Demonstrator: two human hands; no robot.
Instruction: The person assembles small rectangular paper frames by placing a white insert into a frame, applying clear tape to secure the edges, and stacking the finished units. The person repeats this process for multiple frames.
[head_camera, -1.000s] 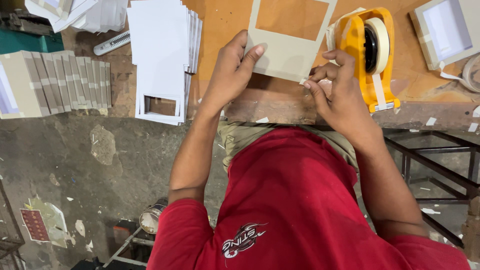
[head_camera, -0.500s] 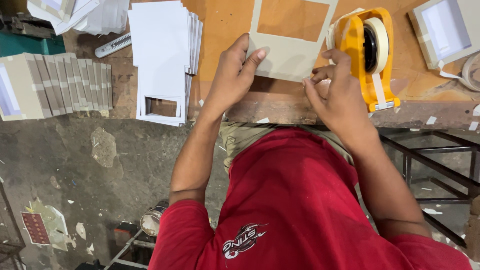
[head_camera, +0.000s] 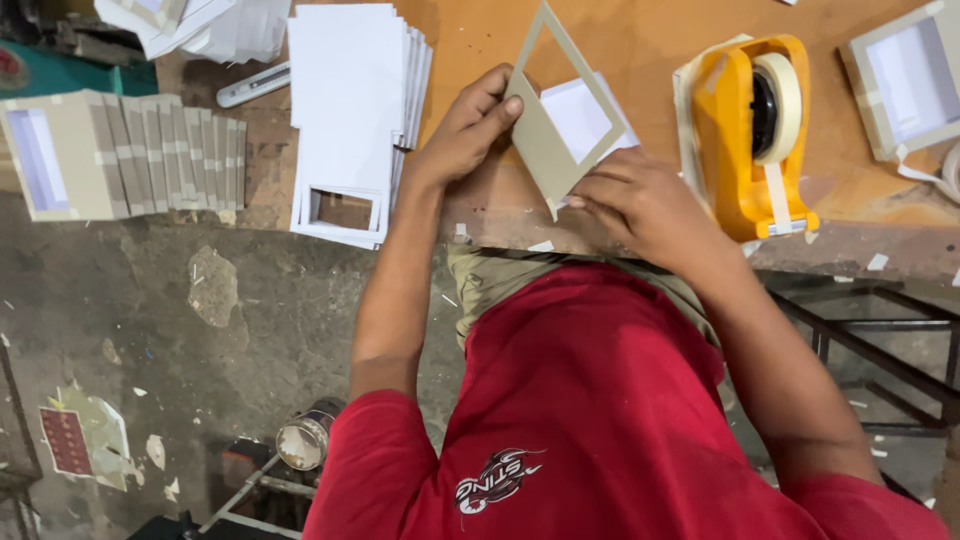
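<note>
The left hand is pinching a grey cardboard frame by its left edge, thumb lying flat along the front face and the other fingers curled closed behind it. The frame is stiff, matte board, a rectangle with a large rectangular window cut out, and it is standing tilted up off the table on one corner. The right hand is resting just below the frame's lower corner, fingers bent loosely and their tips touching the lower edge; whether they are actually clamping the board is hard to tell, since the fingertips are tucked under the knuckles. Showing through the window, just beyond the fingers, is a smooth white sheet lying on the orange table, whose front edge is worn and chipped.

To the right of the right hand is standing a glossy yellow plastic tape dispenser with a roll of pale tape. To the left of the left hand is lying a stack of white cards with windows cut near their lower end. Farther left, a fanned row of grey taped frames is sitting. At the far right a shallow grey box is being cut off by the picture's edge.
</note>
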